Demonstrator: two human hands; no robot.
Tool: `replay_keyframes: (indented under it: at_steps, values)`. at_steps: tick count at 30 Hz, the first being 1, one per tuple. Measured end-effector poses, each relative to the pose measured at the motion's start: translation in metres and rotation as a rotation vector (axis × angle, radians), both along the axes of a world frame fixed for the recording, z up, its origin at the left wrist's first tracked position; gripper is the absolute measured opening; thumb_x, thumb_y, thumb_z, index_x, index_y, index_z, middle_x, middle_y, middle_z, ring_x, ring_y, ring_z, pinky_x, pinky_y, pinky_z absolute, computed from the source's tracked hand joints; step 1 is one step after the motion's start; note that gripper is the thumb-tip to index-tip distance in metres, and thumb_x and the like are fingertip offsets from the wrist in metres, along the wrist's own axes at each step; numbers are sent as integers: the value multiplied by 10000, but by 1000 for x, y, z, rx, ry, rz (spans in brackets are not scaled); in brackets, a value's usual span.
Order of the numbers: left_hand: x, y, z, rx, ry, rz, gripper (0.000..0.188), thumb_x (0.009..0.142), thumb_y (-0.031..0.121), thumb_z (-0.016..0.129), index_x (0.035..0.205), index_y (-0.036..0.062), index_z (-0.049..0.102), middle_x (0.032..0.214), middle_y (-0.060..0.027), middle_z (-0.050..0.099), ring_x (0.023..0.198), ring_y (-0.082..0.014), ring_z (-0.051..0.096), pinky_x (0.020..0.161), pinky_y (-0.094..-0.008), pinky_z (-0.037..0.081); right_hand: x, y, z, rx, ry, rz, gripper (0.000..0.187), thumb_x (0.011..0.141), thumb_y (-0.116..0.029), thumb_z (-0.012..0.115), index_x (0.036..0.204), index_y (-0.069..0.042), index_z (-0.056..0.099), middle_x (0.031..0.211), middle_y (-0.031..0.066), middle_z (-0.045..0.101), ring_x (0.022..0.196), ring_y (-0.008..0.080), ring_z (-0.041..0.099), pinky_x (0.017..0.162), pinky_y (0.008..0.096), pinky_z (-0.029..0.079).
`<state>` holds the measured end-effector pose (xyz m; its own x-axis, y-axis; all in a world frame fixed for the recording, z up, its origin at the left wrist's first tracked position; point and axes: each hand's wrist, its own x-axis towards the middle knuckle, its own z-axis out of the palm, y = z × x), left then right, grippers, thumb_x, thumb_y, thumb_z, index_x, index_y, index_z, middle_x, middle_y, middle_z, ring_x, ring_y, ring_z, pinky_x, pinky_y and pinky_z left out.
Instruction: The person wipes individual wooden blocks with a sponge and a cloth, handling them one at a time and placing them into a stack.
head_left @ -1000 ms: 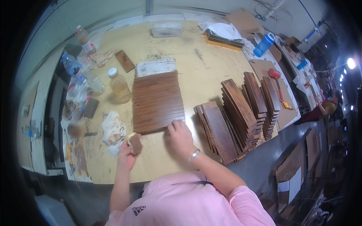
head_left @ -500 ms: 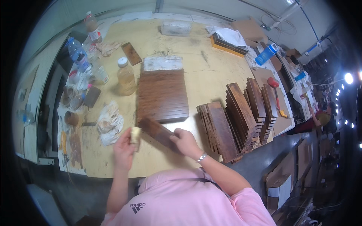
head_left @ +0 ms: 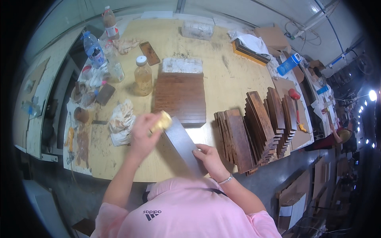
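My right hand point(head_left: 209, 160) grips the side of a dark wooden board point(head_left: 183, 143), held slantwise over the table's near edge. Light glares off its upper face, so it looks grey. Between the fingers of my left hand point(head_left: 145, 133) is a pale yellow sponge-like pad point(head_left: 162, 122), at the board's far end; whether it presses on the wood I cannot tell. Just beyond lies a neat stack of reddish-brown boards point(head_left: 180, 95), with a white block point(head_left: 182, 65) behind it. Several more dark boards point(head_left: 238, 139) lean in rows to the right.
Left of the stack stands a white-capped jar of amber liquid point(head_left: 143, 77). A crumpled stained cloth point(head_left: 122, 121) lies near my left arm, with plastic bottles point(head_left: 94, 49) farther back. A red-headed mallet point(head_left: 294, 95) rests at the right edge. Another person point(head_left: 339, 135) is at far right.
My left hand has moved right and brought the pad to the board's far end. The board has shifted slightly right and tilted, so its upper face now catches the light.
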<state>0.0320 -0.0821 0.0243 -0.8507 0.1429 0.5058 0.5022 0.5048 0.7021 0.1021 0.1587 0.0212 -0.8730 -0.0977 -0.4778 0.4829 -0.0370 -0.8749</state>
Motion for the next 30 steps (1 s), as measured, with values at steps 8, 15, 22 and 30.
replay_keyframes:
  at_steps: [8, 15, 22, 30]
  values:
    - [-12, -22, 17, 104, -169, 34, 416, 730, -36, 734, 1135, 57, 714, 1087, -98, 663, 994, -243, 622, 904, -334, 494, 14, 23, -7, 317, 218, 28, 281, 898, -63, 665, 1143, 74, 680, 860, 23, 681, 774, 59, 585, 690, 216, 479]
    - [-13, -22, 29, 153, -271, 14, 391, 725, -33, 740, 1111, 26, 717, 1095, -94, 678, 997, -216, 638, 892, -301, 496, 20, 25, -9, 268, 263, 11, 310, 905, -125, 672, 1135, 82, 679, 975, 118, 720, 844, 130, 651, 780, 277, 513]
    - [-15, -17, 19, 358, -267, 72, 439, 712, -65, 703, 1145, 11, 692, 1090, -131, 676, 1032, -235, 640, 959, -325, 474, 10, 8, 23, -573, -303, 70, 535, 1037, -491, 359, 1144, -8, 562, 678, 29, 496, 466, 141, 439, 414, 263, 373]
    - [65, 66, 51, 104, 118, -586, 356, 696, 27, 758, 1049, 50, 719, 1036, -114, 667, 879, -276, 630, 781, -374, 524, 0, -31, 33, -625, -445, -181, 710, 966, -697, 346, 1106, -34, 556, 727, 86, 507, 568, 179, 492, 433, 279, 407]
